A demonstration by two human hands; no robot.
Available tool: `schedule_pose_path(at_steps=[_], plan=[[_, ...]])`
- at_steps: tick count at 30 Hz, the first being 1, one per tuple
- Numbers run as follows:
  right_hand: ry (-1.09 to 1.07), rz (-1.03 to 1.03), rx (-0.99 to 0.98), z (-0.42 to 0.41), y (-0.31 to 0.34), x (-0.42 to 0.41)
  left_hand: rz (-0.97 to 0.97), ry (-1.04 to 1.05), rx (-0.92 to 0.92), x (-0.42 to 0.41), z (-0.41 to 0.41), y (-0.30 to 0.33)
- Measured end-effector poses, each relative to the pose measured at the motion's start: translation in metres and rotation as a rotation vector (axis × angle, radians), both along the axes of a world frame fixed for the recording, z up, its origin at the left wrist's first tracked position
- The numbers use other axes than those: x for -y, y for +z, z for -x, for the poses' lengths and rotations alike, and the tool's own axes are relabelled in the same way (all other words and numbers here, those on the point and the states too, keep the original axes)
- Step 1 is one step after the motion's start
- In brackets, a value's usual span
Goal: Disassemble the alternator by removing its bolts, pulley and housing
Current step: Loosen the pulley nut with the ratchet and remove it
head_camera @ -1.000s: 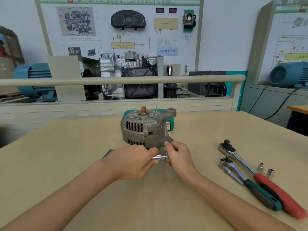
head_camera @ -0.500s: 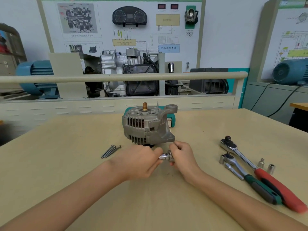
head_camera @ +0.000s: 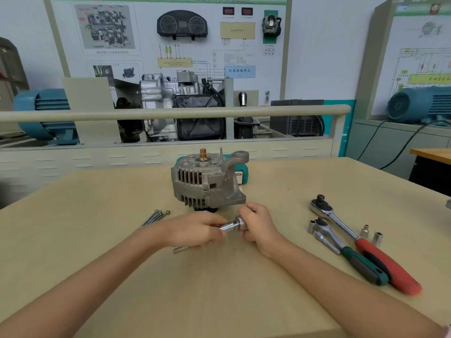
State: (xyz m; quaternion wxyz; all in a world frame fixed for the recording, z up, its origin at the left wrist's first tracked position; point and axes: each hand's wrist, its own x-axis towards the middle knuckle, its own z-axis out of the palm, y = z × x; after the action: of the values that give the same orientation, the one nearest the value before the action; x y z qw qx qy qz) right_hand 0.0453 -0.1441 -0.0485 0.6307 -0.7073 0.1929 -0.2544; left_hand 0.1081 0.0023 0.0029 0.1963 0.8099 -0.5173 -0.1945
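Both hands grip one chrome tool (head_camera: 230,225) just before the alternator (head_camera: 207,184): left hand (head_camera: 195,230) fingers curled round the shaft, right hand (head_camera: 256,225) round its head, apparently fitting a socket.

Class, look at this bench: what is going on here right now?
A person is partway through stripping an alternator, which stands on the table. Both hands hold one chrome tool piece just in front of it: left hand on the shaft, right hand at the wider end. Long bolts lie loose to the left; two ratchets and small sockets lie unused to the right.
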Motion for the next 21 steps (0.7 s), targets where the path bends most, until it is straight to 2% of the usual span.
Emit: schedule_pose_path(at_steps=[3, 7, 8, 11, 15, 18, 21], plan=[[0.009, -0.075, -0.011, 0.001, 0.001, 0.001, 0.027, -0.024, -0.093, -0.009, -0.006, 0.006], [0.010, -0.155, 0.024, 0.004, 0.003, 0.002, 0.118, 0.092, -0.111, -0.015, -0.013, 0.002], [0.010, -0.142, 0.021, 0.005, 0.003, 0.001, 0.149, 0.077, -0.039, -0.016, -0.013, -0.001], [-0.012, -0.073, 0.024, 0.003, 0.000, -0.002, 0.216, -0.025, 0.334, -0.018, -0.010, -0.008], [-0.050, -0.089, 0.035, 0.003, -0.001, 0.000, 0.236, -0.084, 0.518, -0.016, -0.009, -0.009], [-0.056, -0.064, 0.025, 0.002, -0.003, 0.002, 0.249, -0.073, 0.468, -0.016, -0.006, -0.015], [-0.048, -0.046, 0.004, 0.000, -0.003, 0.002, 0.269, 0.023, 0.267, -0.013, -0.007, -0.014]])
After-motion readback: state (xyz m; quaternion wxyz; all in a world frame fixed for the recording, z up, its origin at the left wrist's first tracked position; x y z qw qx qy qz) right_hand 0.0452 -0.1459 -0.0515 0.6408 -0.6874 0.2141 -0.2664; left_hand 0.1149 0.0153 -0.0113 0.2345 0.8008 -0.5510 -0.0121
